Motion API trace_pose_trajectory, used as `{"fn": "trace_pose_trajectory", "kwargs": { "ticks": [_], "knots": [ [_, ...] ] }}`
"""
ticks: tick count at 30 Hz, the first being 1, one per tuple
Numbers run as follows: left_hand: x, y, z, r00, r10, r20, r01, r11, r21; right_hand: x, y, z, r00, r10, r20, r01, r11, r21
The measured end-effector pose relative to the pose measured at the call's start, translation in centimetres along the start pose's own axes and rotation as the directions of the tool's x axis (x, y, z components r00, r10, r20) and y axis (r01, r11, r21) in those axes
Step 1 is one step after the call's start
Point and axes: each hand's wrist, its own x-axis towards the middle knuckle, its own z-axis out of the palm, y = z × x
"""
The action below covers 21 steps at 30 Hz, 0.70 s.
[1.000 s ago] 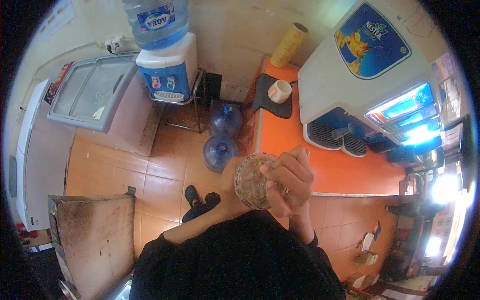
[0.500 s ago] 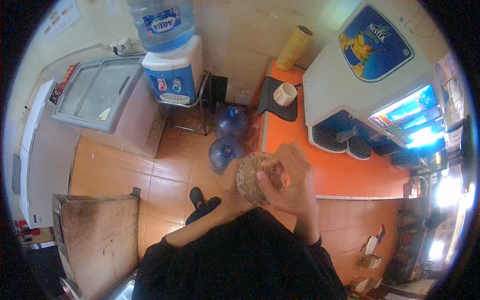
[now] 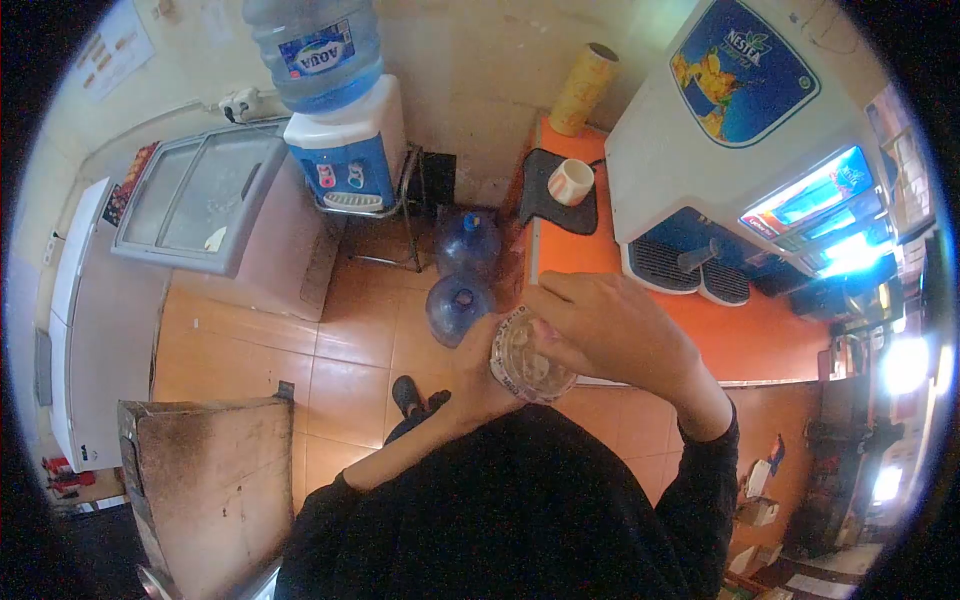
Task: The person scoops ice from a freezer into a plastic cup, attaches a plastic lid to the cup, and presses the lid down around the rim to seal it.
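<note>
A clear plastic cup (image 3: 535, 372) with a printed pattern round its side is held in front of my chest, seen from above. My left hand (image 3: 478, 368) is wrapped round its left side. Over the far right part of the cup's top lies my right hand (image 3: 625, 330), fingers bent and thumb at the rim. The fingertips are partly hidden, and whether a lid sits on the cup is hard to make out.
An orange counter (image 3: 690, 345) carries a drinks dispenser (image 3: 680, 170), a striped mug (image 3: 571, 182) on a dark cloth (image 3: 540, 195), and a yellow roll (image 3: 583, 90). Beyond stand a water dispenser (image 3: 345, 160), blue water bottles (image 3: 460, 308) and a chest freezer (image 3: 290, 240).
My right hand has turned, its wrist and elbow swinging out to the right while the fingers stay at the cup's top. The cup and my left hand have shifted slightly right.
</note>
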Motion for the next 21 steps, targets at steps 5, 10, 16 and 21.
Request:
{"fn": "trace_pose_trajectory", "kwargs": {
  "ticks": [5, 10, 16, 21],
  "knots": [
    [0.7, 1.4, 0.0, 0.992, -0.058, -0.108, 0.041, 0.988, -0.151, 0.1, -0.2, 1.5, 0.971, 0.022, -0.237, -0.025, 1.0, -0.008],
    [0.2, 0.6, 0.6, 0.989, -0.051, -0.138, 0.032, 0.991, -0.131, 0.3, -0.7, 1.7, 0.944, 0.104, -0.312, -0.06, 0.987, 0.146],
    [0.8, 2.0, 0.1, 0.989, -0.099, -0.114, 0.08, 0.985, -0.156, 0.5, -1.5, 1.7, 0.9, 0.216, -0.38, -0.085, 0.938, 0.335],
    [1.0, 1.9, 0.5, 0.977, 0.085, -0.196, -0.101, 0.992, -0.071, 0.4, -1.9, 2.0, 0.884, 0.297, -0.361, -0.107, 0.88, 0.463]
  ]
}}
